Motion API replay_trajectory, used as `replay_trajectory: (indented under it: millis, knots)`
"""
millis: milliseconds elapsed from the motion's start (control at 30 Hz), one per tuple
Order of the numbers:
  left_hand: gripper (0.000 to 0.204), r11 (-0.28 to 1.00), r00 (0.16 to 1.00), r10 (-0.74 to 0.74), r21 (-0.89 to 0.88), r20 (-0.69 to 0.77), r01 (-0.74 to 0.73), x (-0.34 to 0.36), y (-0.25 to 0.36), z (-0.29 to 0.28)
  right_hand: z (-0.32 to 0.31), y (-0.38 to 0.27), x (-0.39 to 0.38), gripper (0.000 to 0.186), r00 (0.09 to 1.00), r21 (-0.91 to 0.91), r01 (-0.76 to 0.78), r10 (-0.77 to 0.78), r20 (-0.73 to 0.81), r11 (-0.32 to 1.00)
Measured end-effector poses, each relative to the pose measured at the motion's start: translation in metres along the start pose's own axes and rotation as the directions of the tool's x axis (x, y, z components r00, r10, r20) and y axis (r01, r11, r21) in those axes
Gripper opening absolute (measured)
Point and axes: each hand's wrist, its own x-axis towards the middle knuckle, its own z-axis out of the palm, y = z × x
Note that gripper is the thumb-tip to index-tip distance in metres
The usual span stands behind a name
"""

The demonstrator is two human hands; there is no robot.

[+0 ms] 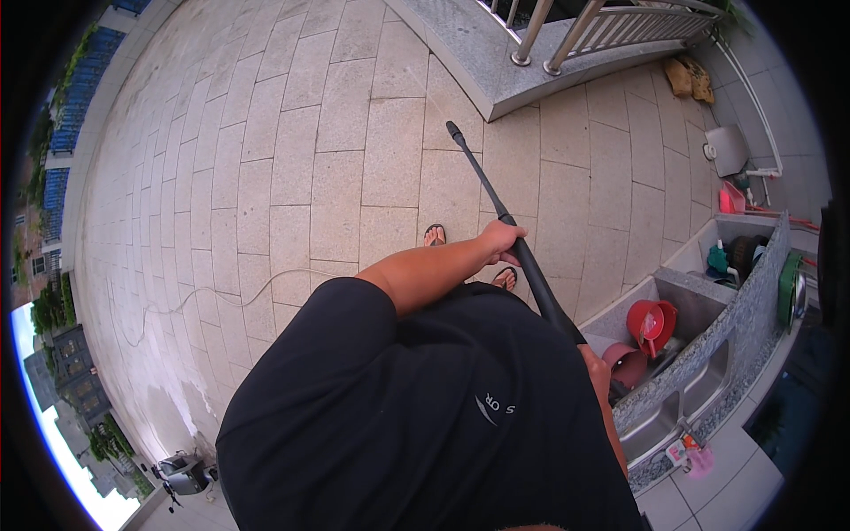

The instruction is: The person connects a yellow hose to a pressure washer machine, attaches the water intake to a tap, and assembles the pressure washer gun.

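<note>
A long black pressure washer wand (537,276) runs diagonally in front of me, its nozzle (454,131) pointing ahead and slightly left over the paving. My left hand (503,242) is closed around the wand near its middle. At the rear end, beside my right hip, my right hand (596,361) is wrapped round the wand's handle; the shirt and arm hide part of its fingers. A faint thin streak, perhaps spray, leads forward from the nozzle. My feet in flip-flops stand on the light stone paving (390,133).
On the right is a stone sink unit (763,274) with red buckets (651,325) below. A raised granite step (487,84) carries a metal railing (620,35). Behind left, a thin hose (232,294) crosses the floor, and a dark wheeled machine (184,475) stands near a wet patch.
</note>
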Motion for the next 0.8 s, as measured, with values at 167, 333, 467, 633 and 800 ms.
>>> replay_trajectory:
  millis: [167, 333, 467, 633, 800]
  knots:
    - [0.03, 1.0, 1.0, 0.005, 0.002, -0.013, -0.005, 0.002, 0.003, -0.002, -0.001, -0.003, 0.004, 0.019, 1.0, 0.005, -0.007, 0.007, -0.002, 1.0]
    - [0.03, 1.0, 1.0, 0.002, -0.007, -0.023, -0.002, 0.002, 0.005, -0.004, -0.002, -0.006, 0.007, 0.02, 1.0, -0.003, 0.022, -0.022, -0.011, 1.0]
    - [0.031, 1.0, 1.0, -0.002, -0.003, -0.004, 0.002, 0.003, 0.006, -0.003, -0.002, -0.006, 0.006, 0.021, 1.0, -0.004, 0.016, -0.016, -0.017, 1.0]
    - [0.031, 1.0, 1.0, -0.005, -0.012, -0.004, 0.005, 0.004, 0.005, -0.001, -0.005, -0.012, 0.006, 0.021, 1.0, -0.008, 0.005, -0.005, -0.018, 1.0]
    - [0.03, 1.0, 1.0, 0.002, -0.01, -0.015, -0.002, 0.002, 0.006, -0.003, -0.005, -0.013, 0.009, 0.021, 0.999, -0.015, 0.02, -0.02, -0.025, 1.0]
